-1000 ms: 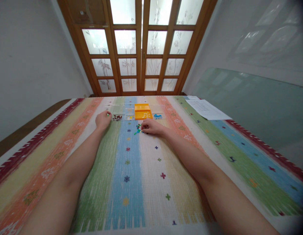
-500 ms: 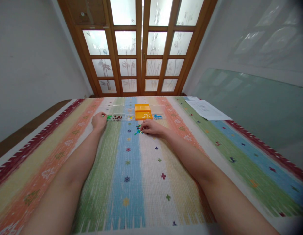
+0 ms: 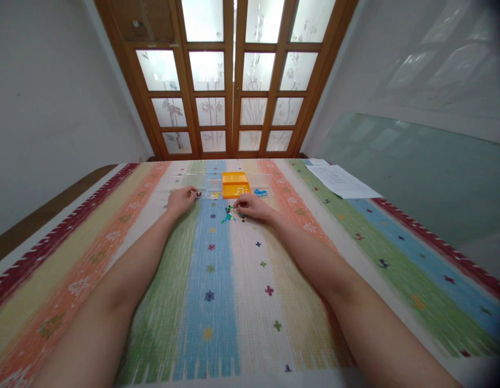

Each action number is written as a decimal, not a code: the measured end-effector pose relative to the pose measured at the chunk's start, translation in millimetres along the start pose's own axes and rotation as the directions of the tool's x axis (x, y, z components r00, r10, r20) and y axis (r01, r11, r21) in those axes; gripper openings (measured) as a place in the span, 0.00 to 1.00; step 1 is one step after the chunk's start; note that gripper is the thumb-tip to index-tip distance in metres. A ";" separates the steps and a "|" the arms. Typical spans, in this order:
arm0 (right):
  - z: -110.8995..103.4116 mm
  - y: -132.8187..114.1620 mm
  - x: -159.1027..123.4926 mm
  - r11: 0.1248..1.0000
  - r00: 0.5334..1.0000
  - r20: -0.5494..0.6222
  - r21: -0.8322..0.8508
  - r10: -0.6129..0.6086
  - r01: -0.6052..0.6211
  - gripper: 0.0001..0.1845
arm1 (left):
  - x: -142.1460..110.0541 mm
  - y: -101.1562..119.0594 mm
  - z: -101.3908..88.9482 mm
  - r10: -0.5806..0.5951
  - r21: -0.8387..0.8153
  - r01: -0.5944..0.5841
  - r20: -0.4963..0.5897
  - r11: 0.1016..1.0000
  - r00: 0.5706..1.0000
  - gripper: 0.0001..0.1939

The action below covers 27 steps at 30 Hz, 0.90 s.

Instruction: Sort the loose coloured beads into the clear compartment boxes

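My left hand is over the clear box of dark brown pieces, its fingertips pinched together and hiding most of the box. My right hand sits beside a small loose pile of mixed green, blue, white and dark pieces, with its thumb and fingers closed at the pile's right side. Whatever either hand pinches is too small to make out. Just behind the right hand lies an open orange case with white pieces in its near half.
Blue pieces sit in a clear box right of the orange case, yellow ones in another on its left. A printed paper sheet lies at the far right of the striped tablecloth. Wooden glass doors stand behind.
My left hand has moved right, from the green pieces to the brown ones. The right hand has shifted slightly, and more of the pile shows beneath it.
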State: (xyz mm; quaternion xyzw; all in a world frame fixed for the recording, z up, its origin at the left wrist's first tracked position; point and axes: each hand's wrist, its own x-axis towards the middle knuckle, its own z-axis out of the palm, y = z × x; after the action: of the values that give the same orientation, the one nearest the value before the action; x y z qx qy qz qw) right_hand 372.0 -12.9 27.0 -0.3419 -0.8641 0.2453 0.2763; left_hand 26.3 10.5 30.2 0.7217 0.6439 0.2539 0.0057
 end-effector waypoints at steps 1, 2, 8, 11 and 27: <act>-0.1 3.0 -0.2 1.000 0.999 -0.045 0.002 0.030 -0.030 0.07 | -1.7 6.0 1.3 0.059 0.002 -0.059 0.029 0.998 0.998 0.18; -0.2 6.4 -0.1 0.998 0.993 -0.100 -0.005 0.058 -0.059 0.08 | -3.6 11.9 2.5 0.112 0.003 -0.113 0.056 0.994 0.992 0.17; -0.4 30.8 3.9 0.967 0.883 -0.442 -0.109 0.159 -0.228 0.09 | -17.1 46.1 4.5 0.377 -0.057 -0.375 0.241 0.925 0.894 0.17; -1.4 40.7 5.5 0.943 0.840 -0.510 -0.148 0.185 -0.298 0.10 | -24.0 61.7 4.9 0.482 -0.145 -0.461 0.313 0.876 0.818 0.15; -0.2 40.2 3.6 0.866 0.787 -0.561 -0.227 0.258 -0.446 0.16 | -32.5 81.1 -5.6 0.609 -0.368 -0.486 0.478 0.793 0.632 0.15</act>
State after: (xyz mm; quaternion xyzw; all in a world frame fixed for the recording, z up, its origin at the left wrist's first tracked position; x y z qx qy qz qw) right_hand 388.2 15.7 3.6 -0.5951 -0.7074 0.0368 0.3797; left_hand 98.1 -35.4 50.6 0.9202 0.3301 0.0782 0.1955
